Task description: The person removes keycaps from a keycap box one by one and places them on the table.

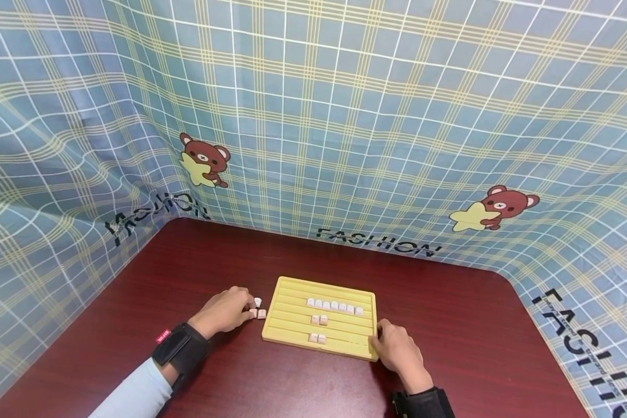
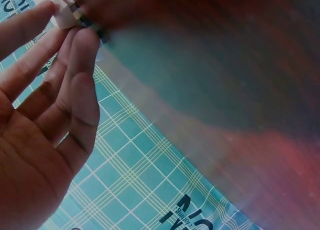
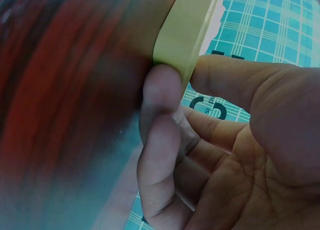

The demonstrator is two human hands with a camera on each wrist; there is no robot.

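On the table lies a yellow grooved tray (image 1: 287, 322) bearing a row of white keycaps (image 1: 334, 305), a pair of pinkish keycaps (image 1: 319, 320) and another pair (image 1: 317, 338) in a nearer groove. My right hand (image 1: 398, 348) grips its near right corner, thumb over the rim and fingers against the outer side (image 3: 175, 44). Left of the tray, my left hand (image 1: 223, 312) is at a small group of loose keycaps (image 1: 262, 314). Its fingertips pinch a white keycap (image 2: 62, 13) in the left wrist view. Another white keycap (image 1: 258, 302) stands just behind the group.
The dark red table (image 1: 428, 302) extends around the tray. A blue plaid curtain (image 1: 313, 145) with printed bears and lettering borders it at the back and both sides.
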